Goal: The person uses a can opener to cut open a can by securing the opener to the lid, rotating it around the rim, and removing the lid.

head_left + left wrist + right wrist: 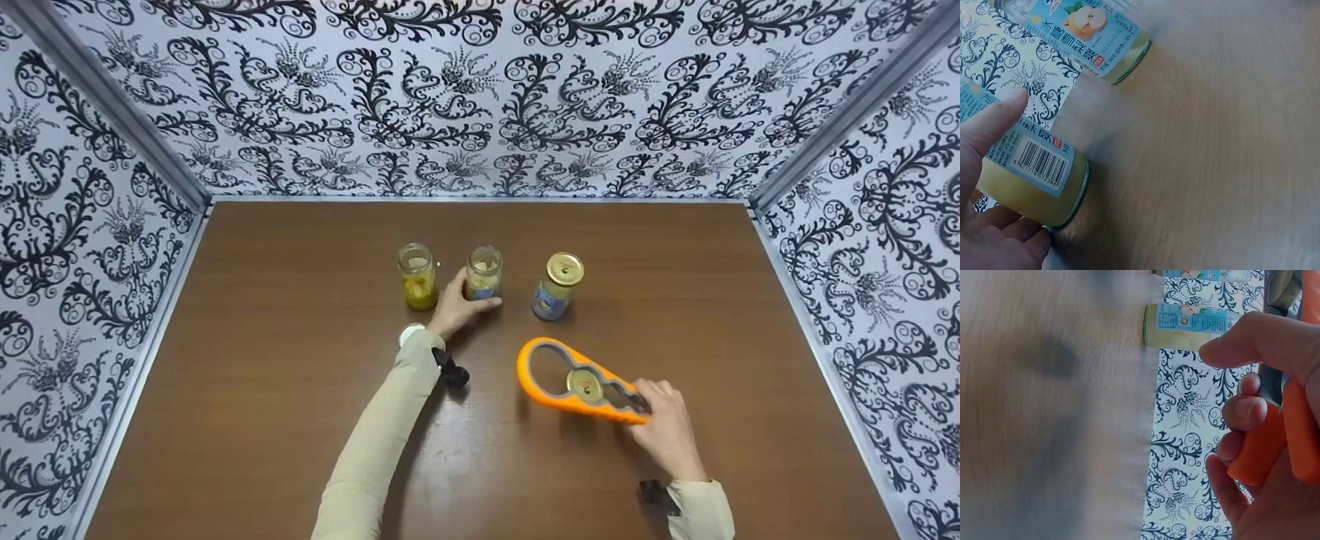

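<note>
The left hand [459,306] curves round a lidless, pale-filled glass jar [484,281]; the right hand [667,424] grips an orange jar opener [589,408]. A yellow-filled open jar [419,289] stands left, a gold-capped jar [553,296] right — the raised, grey-lined opener holds a gold lid [585,385].

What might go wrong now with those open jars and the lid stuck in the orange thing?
The middle jar has no lid, so if the left hand bumps it, it might tip and spill. The left jar is open too and stands close to that hand, so it could get knocked. The gold lid sits in a hole of the orange opener in the right hand; it may drop out.
</note>
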`<action>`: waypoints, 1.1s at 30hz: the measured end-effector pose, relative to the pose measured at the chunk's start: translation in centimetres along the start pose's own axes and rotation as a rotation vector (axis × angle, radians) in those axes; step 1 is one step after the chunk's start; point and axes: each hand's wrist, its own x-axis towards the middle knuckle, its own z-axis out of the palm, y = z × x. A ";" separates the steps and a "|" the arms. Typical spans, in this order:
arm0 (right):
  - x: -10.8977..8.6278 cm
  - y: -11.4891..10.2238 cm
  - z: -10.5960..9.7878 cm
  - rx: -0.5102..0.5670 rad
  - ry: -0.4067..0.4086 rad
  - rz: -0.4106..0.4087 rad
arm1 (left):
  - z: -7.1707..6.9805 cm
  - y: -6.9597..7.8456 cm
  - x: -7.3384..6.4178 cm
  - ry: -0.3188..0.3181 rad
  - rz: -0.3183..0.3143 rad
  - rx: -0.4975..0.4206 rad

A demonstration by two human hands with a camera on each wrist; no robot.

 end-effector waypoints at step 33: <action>-1.5 0.6 -0.8 -0.012 -0.006 0.076 | -1.0 0.5 -6.7 0.031 0.158 -0.327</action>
